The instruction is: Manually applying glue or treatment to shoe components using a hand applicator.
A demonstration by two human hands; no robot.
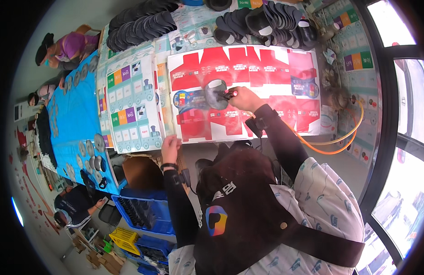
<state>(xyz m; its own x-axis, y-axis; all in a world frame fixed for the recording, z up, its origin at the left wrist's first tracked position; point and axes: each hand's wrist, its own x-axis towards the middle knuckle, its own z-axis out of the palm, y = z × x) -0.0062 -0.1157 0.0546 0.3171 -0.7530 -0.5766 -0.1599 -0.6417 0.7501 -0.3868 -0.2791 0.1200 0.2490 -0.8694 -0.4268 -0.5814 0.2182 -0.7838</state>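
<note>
My right hand [243, 99] is wrapped round a dark spray gun [229, 94] with an orange hose. The gun's front end is right beside a rounded dark grey piece [215, 97] with a pale patch at its top. Beneath both lies a sheet with red printed box patterns [230, 123]. At the sheet's front left corner, by the table edge, my left hand [171, 147] is raised with its fingers loosely bent and apart, holding nothing that I can see.
Stacks of dark curved pieces [141, 30] and similar pieces [262, 23] line the table's far side. The orange hose [322, 143] loops to the right. To the left stands a blue table [74, 119] with grey discs, people beside it. Blue crates [164, 217] sit lower left.
</note>
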